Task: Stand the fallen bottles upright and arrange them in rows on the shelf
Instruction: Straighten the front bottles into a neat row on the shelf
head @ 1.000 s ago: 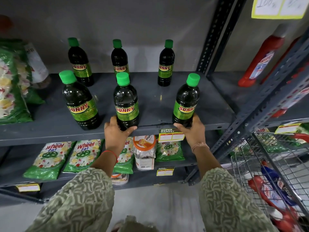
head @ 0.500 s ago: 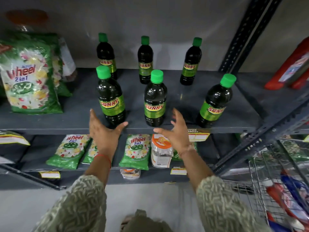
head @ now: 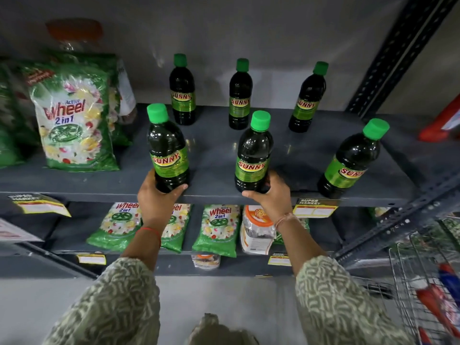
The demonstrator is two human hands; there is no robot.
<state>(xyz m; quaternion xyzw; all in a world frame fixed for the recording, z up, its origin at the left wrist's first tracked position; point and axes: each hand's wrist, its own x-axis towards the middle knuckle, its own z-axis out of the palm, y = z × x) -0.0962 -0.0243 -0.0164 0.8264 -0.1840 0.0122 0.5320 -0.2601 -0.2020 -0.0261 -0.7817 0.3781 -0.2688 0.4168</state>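
Note:
Several dark bottles with green caps and green SUNNY labels stand upright in two rows on the grey shelf [head: 219,145]. My left hand [head: 156,197] grips the base of the front left bottle [head: 167,148]. My right hand [head: 272,195] grips the base of the front middle bottle [head: 254,153]. The front right bottle [head: 351,160] stands alone near the shelf's front edge. Behind them stand the back left bottle [head: 182,90], the back middle bottle [head: 240,95] and the back right bottle [head: 308,98].
Green Wheel detergent bags [head: 74,115] stand at the shelf's left end. More Wheel bags [head: 216,227] and a clear jar with an orange lid [head: 257,227] lie on the lower shelf. A wire basket [head: 428,290] with red and blue bottles is at the lower right. Red bottles [head: 440,120] sit on the neighbouring shelf.
Both hands left the middle and right front bottles, opened in the air, and now close on the left and middle front bottles. The view has shifted left.

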